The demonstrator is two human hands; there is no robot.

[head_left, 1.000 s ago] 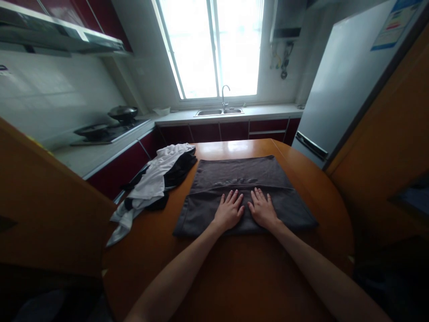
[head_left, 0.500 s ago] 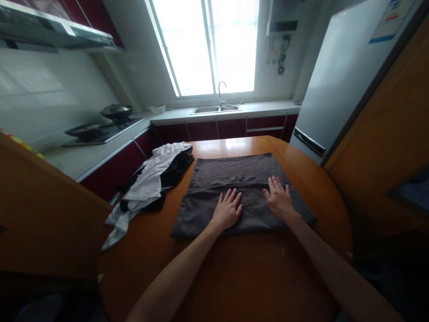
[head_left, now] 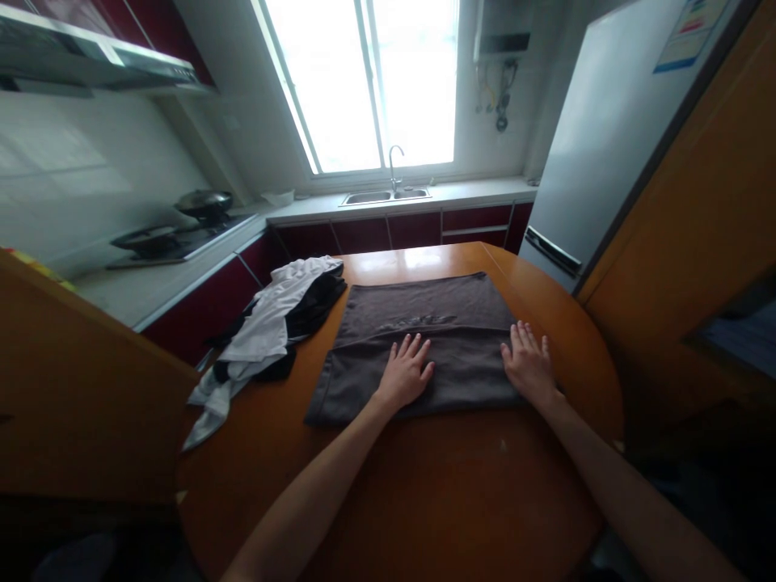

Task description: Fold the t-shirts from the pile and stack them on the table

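Across the middle of the desk (head_left: 449,485) lies a folded dark garment (head_left: 464,364); the right hand (head_left: 529,372) largely hides its near right corner, and the marking (head_left: 428,321) by its fold is too small to read. The left hand (head_left: 405,378) lies on the garment's near half, its fingers fanned wide, with cloth to both sides and beyond the tips. The right hand's fingers, slightly spread, are over the right edge; whether they press or hover cannot be told.
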